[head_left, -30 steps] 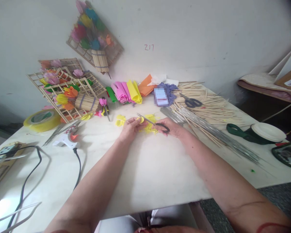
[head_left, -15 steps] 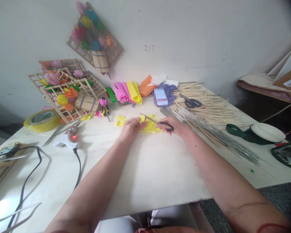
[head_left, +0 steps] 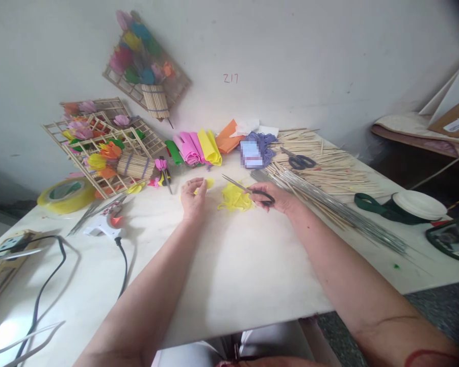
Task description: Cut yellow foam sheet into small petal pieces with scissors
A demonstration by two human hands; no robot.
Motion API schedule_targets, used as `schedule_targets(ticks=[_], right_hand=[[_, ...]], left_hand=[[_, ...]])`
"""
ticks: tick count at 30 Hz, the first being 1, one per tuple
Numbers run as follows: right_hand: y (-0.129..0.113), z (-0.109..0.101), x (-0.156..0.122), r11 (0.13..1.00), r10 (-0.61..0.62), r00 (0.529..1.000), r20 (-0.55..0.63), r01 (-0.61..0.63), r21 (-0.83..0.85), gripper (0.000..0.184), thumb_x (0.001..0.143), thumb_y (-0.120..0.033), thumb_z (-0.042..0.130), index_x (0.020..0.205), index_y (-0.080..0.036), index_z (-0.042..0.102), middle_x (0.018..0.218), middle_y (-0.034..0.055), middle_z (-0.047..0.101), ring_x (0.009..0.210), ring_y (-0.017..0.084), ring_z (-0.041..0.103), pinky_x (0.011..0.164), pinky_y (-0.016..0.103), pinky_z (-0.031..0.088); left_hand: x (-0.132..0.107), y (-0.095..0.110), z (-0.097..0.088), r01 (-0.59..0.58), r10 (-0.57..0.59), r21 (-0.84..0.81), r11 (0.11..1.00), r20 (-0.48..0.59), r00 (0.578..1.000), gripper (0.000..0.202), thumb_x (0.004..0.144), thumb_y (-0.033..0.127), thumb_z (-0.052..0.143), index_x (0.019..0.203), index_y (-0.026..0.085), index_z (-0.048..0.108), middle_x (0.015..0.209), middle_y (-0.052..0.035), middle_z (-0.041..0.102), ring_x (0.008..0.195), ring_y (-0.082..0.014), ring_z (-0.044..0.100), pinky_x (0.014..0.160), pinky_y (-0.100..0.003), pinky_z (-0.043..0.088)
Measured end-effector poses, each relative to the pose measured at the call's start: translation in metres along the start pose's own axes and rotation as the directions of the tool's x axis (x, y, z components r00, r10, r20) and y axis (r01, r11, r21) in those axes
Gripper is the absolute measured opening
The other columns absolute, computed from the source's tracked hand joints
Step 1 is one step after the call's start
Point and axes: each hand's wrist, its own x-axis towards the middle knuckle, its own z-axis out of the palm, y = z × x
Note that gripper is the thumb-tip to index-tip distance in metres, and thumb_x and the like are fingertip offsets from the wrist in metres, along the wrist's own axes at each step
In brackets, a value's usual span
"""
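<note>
My right hand (head_left: 271, 196) grips black-handled scissors (head_left: 235, 182), their blades pointing left above a loose heap of yellow paper scraps (head_left: 235, 198). To the left, my left hand (head_left: 194, 198) pinches a small cut piece of yellow paper (head_left: 210, 182) between thumb and fingers. Other yellow cut pieces lay at this spot and are now mostly hidden behind the hand. A gap of bare table separates the left hand from the scraps.
Rolled coloured paper (head_left: 209, 148) and purple string (head_left: 265, 148) lie at the back. Thin wooden sticks (head_left: 329, 158), metal wires (head_left: 340, 216) and second scissors (head_left: 301, 161) lie right. Leftward are a glue gun (head_left: 105, 224), clear tape (head_left: 67, 193) and stick frames with paper flowers (head_left: 107, 153).
My left hand has moved left, away from the scissors and scraps, with the yellow paper piece. My right hand keeps the scissors in nearly the same place. The view has shifted slightly.
</note>
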Motion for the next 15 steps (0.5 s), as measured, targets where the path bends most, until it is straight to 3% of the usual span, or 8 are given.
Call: schedule_targets(ticks=[3,10,15], right_hand=[[-0.001,0.001,0.0,1.0,-0.014,1.0,-0.019,0.014,0.018,0.04,0.064,-0.039,0.071,0.093,-0.012,0.063,0.046,-0.0071,0.048,0.034,0.004,0.037,0.031,0.015,0.031],[0.005,0.001,0.007,0.999,-0.005,0.994,-0.112,0.009,0.036,0.033,0.065,-0.039,0.072,0.084,-0.013,0.064,0.046,-0.0052,0.05,0.035,0.005,0.04,0.032,0.017,0.033],[0.008,0.0,0.01,0.998,0.015,0.99,-0.14,-0.006,0.065,0.03,0.065,-0.034,0.072,0.086,-0.014,0.064,0.046,-0.0052,0.051,0.035,0.006,0.043,0.033,0.017,0.033]], left_hand=[[0.005,-0.003,-0.006,-0.021,0.026,0.104,0.994,-0.043,0.999,0.019,0.073,0.037,0.061,0.067,0.019,0.066,0.095,-0.0066,0.067,0.1,-0.022,0.054,0.098,-0.04,0.032],[0.008,-0.008,-0.015,0.071,-0.051,0.307,0.949,-0.071,0.996,0.014,0.071,0.036,0.062,0.068,0.023,0.066,0.107,-0.0031,0.066,0.112,-0.0258,0.043,0.099,-0.041,0.029],[0.007,-0.001,-0.017,0.138,-0.081,0.423,0.896,-0.151,0.985,0.016,0.069,0.033,0.064,0.082,0.025,0.068,0.112,-0.0039,0.064,0.113,-0.0292,0.044,0.1,-0.046,0.025]])
